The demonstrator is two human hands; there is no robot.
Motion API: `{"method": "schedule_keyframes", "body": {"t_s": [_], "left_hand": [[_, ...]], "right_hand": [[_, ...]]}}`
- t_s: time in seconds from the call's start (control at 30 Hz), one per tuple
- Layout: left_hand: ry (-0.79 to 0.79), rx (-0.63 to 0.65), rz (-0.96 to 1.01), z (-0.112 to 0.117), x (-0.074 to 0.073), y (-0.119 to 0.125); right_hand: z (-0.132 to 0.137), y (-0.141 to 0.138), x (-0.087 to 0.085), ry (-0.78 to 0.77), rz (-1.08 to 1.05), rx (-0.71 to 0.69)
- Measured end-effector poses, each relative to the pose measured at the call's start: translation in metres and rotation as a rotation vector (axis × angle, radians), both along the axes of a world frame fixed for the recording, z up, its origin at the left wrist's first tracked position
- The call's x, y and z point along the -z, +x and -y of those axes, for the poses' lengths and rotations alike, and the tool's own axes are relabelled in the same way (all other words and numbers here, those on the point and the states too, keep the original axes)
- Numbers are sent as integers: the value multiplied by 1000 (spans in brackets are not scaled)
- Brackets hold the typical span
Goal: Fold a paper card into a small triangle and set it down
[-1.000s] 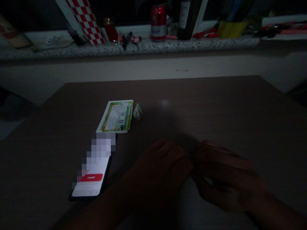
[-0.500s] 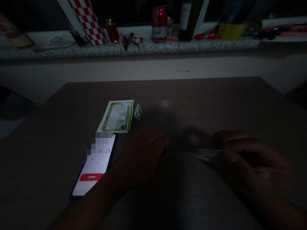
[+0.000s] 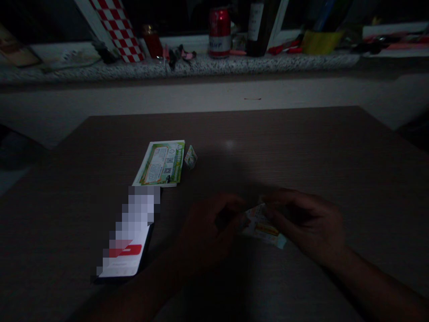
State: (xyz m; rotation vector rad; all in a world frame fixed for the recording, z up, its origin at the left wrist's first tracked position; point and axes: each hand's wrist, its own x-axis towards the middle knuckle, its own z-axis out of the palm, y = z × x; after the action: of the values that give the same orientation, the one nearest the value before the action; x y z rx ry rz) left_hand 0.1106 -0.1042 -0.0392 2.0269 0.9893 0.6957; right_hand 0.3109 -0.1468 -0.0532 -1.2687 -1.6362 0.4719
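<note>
A small sheet of printed paper (image 3: 263, 228), pale with a yellow patch, is held between both hands over the dark tabletop. My left hand (image 3: 214, 228) pinches its left edge between thumb and fingers. From the right, my right hand (image 3: 308, 221) grips its upper right part, with thumb and fingertips pressed together. Shadow hides some of the fingertips. To the left lies a stack of green printed leaflets (image 3: 162, 163), and a small folded paper piece (image 3: 191, 157) stands beside it.
A lit phone (image 3: 127, 264) lies on the wooden table (image 3: 284, 147), left of my left forearm. Behind, a granite windowsill (image 3: 201, 67) carries a red can (image 3: 220, 33), a dark bottle (image 3: 256, 29), a red-and-white checkered box (image 3: 117, 29) and a yellow container (image 3: 321, 42).
My right hand has moved left with the paper. My left hand has gone from resting closed on the table to pinching the paper's left edge.
</note>
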Motion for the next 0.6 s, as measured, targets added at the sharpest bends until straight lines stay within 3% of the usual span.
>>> {"method": "schedule_keyframes", "body": {"t_s": [0.17, 0.3, 0.6], "left_hand": [[-82, 66, -166, -6, 6, -1], [54, 145, -363, -7, 12, 0], [229, 224, -568, -10, 12, 0]], "right_hand": [[-8, 2, 13, -131, 117, -84], [-15, 2, 20, -159, 229, -218], [-15, 4, 21, -122, 405, -368]]}}
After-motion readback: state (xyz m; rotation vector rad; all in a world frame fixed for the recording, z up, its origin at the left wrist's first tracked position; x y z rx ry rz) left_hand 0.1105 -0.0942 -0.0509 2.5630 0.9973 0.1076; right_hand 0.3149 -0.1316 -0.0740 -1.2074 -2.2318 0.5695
